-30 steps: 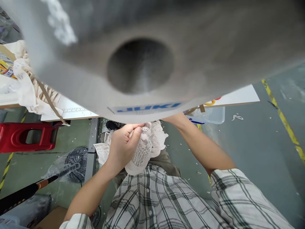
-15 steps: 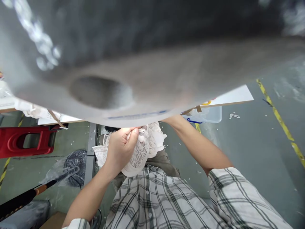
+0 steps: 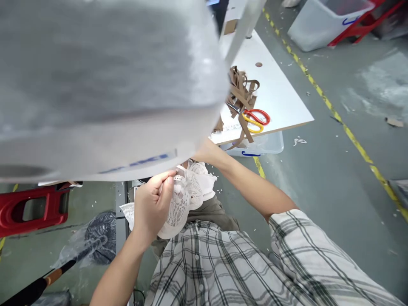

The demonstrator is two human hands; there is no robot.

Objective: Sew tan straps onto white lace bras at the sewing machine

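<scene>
A white lace bra (image 3: pixel 180 212) hangs over my lap below the sewing machine head (image 3: pixel 127 140), which fills the upper left up close. My left hand (image 3: pixel 153 204) is closed, thumb and fingers pinching the upper edge of the bra's lace. Beyond it my right hand (image 3: pixel 204 151) reaches in from the right near the far part of the bra. The machine head covers its fingers, so whether they grip anything is hidden.
Right of the machine, brown elastic strips (image 3: pixel 242 91) and red-and-yellow scissors (image 3: pixel 255 119) lie on the white tabletop (image 3: pixel 280 102). A clear bin (image 3: pixel 274 142) is beneath. A red stool (image 3: pixel 35 208) and a plastic-wrapped pedal base (image 3: pixel 102 238) stand left.
The view has swung right, so the machine head sits further left and the scissors and strips have come into sight. My left hand keeps its pinch on the bra.
</scene>
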